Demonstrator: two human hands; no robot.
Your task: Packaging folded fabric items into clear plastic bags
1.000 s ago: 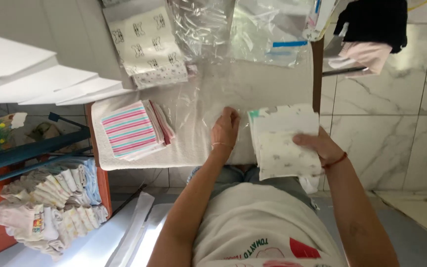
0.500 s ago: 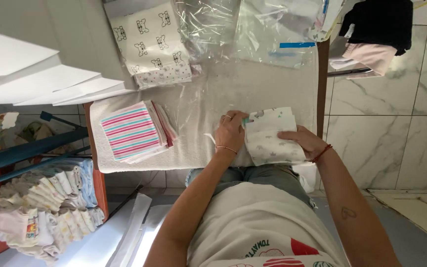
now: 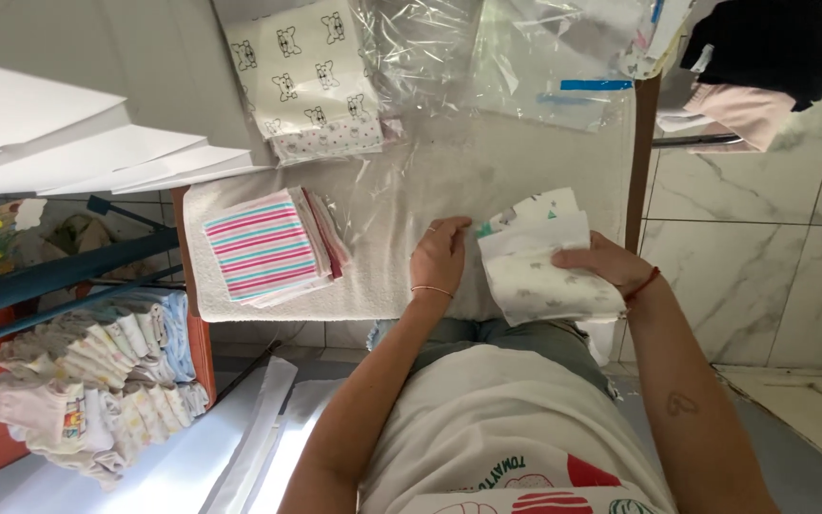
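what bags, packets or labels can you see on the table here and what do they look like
Clear plastic bag: far right of the table, flat, see-through, with a blue strip.
Crinkled clear wrap: far middle, shiny and creased.
Clear sleeve: round the striped cloth stack, left of the hands.
No signs or screens in view.

dark garment (image 3: 763, 43) cut by top edge

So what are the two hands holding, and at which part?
Both hold one small stack of folded white printed cloths: the left hand grips its left edge, the right hand its right side, fingers on top.
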